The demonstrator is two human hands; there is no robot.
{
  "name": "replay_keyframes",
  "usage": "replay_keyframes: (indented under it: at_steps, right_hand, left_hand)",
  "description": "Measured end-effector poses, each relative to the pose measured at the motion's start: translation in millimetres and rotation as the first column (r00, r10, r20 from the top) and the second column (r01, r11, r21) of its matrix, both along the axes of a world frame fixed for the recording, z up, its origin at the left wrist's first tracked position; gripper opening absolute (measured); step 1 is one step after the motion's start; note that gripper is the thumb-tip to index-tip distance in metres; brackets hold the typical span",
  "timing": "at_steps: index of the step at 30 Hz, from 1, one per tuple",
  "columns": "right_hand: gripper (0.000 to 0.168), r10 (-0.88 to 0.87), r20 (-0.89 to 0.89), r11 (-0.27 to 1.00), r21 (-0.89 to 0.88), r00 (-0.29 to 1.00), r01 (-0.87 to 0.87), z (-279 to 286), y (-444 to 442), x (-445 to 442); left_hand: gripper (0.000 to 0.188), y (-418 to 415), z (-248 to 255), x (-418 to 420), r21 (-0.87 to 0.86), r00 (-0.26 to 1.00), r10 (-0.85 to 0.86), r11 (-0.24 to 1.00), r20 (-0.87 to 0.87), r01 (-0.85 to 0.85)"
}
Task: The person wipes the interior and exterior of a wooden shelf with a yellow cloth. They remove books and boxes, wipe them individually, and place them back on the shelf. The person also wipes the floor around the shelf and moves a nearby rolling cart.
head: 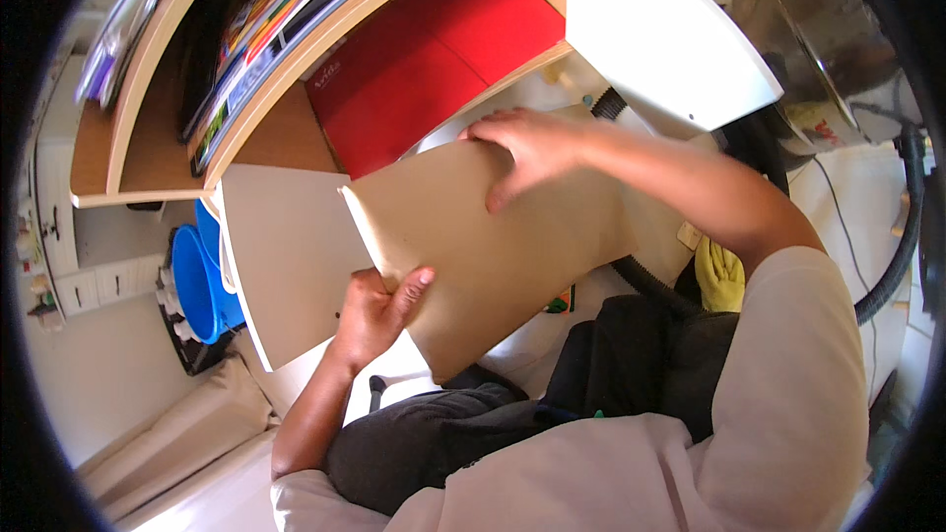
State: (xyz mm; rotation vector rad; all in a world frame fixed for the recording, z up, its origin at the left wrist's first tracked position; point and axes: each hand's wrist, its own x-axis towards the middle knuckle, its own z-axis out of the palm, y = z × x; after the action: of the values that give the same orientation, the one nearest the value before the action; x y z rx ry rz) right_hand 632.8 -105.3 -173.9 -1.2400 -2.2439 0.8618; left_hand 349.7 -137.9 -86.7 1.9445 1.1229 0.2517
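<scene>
A flat brown sheet, perhaps cardboard [510, 258], is held tilted over my lap, in front of an open cabinet. My left hand [380, 310] grips its left edge, thumb on the face and fingers behind it. My right hand [528, 148], slightly blurred, lies over the sheet's far edge with thumb and fingers spread; whether it grips the edge cannot be told. Just beyond the sheet, red boxes or panels [436, 52] fill the lower cabinet compartment.
White cabinet doors stand open at the left [284, 258] and right [658, 29]. Books [266, 52] fill an upper shelf. A blue bucket [196, 284] stands left. At right are a black corrugated hose [898, 258], a shiny metal canister [820, 52] and a yellow glove [718, 277].
</scene>
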Motion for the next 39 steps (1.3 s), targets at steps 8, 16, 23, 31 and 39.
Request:
replay_keyframes:
  at_steps: [8,16,23,31,39]
  right_hand:
    - [0.049,-0.074,-0.059,0.893,-0.449,0.996,0.040,13,22,31]
    - [0.039,-0.416,-0.308,0.843,-0.483,0.856,0.236,21,-11,59]
    - [0.033,-0.593,-0.560,0.766,-0.615,0.579,0.190,34,-30,69]
    - [0.032,-0.581,-0.480,0.773,-0.579,0.657,0.260,83,-49,84]
    - [0.028,-0.763,-0.637,0.640,-0.723,0.105,0.260,58,-34,71]
  left_hand:
    - [0.056,73,28,51,-0.215,0.887,0.449,0.882,0.108,-0.420]
    - [0.067,114,18,107,-0.293,0.462,0.766,0.613,0.447,-0.733]
    - [0.053,225,2,119,-0.151,0.402,0.516,0.735,0.756,-0.661]
    - [0.049,285,-40,121,-0.196,0.385,0.570,0.708,0.726,-0.679]
    - [0.046,312,-43,110,-0.233,0.371,0.601,0.695,0.708,-0.680]
